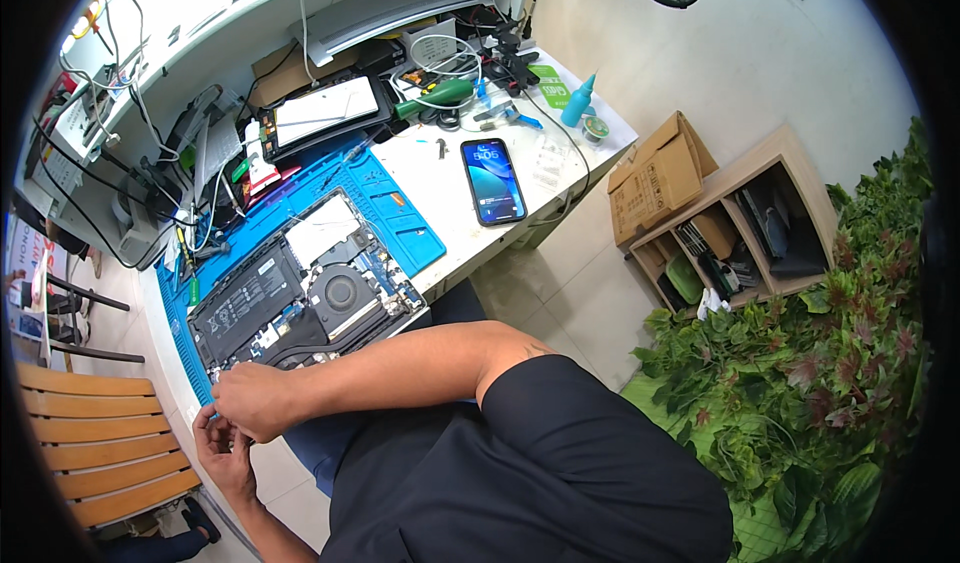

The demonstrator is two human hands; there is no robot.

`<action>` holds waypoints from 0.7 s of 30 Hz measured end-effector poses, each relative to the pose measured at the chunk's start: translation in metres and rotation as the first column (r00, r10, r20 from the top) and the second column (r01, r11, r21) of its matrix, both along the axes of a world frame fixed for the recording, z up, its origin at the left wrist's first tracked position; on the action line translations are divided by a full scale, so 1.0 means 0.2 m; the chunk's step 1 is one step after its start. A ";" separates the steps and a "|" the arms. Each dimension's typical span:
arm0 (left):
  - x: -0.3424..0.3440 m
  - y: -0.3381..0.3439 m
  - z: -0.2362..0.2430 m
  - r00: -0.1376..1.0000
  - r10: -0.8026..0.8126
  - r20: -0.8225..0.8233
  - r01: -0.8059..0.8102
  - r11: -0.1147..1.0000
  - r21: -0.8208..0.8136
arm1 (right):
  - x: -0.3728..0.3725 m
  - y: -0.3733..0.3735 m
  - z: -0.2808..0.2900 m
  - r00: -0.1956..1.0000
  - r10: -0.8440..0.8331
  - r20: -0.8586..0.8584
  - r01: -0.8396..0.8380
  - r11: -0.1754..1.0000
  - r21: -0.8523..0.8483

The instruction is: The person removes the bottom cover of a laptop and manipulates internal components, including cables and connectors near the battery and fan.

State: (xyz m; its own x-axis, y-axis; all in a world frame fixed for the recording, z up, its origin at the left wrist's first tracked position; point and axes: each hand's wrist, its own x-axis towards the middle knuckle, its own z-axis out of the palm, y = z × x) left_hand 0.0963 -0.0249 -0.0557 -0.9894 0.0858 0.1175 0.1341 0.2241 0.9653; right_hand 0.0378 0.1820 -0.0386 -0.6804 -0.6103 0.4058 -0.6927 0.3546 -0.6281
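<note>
An opened laptop (340,335) lies on a blue repair mat (395,209), its dark battery (245,303), round fan (344,293) and circuit boards exposed. My right forearm crosses over the laptop's near side. My right hand (256,401) is closed at the laptop's lower left corner, fingers curled inward. Just below it, off the mat's edge, my left hand (226,455) is raised with thumb and fingertips brought together in a pinch. The two hands nearly touch. Whatever is between their fingertips is too small or hidden to make out.
A lit phone (494,182) lies on the white tabletop, near a blue squeeze bottle (579,100) and a green-handled screwdriver (436,97). Cables and device parts pile up behind. A slatted wooden chair (110,443) stands left; a shelf unit (745,233) with a cardboard box (655,183) stands right.
</note>
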 end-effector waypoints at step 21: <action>0.00 0.00 -0.03 1.000 -0.012 0.010 0.013 0.998 -0.066 | 0.13 0.11 -0.02 0.992 -0.054 -0.114 0.051 0.998 -0.026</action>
State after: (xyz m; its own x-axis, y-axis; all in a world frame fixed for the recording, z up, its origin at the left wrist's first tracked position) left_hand 0.0953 -0.0255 -0.0617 -0.9892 0.1055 0.1021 0.1285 0.2854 0.9498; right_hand 0.0636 0.2039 -0.0434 -0.6596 -0.5642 0.4965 -0.7412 0.3787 -0.5543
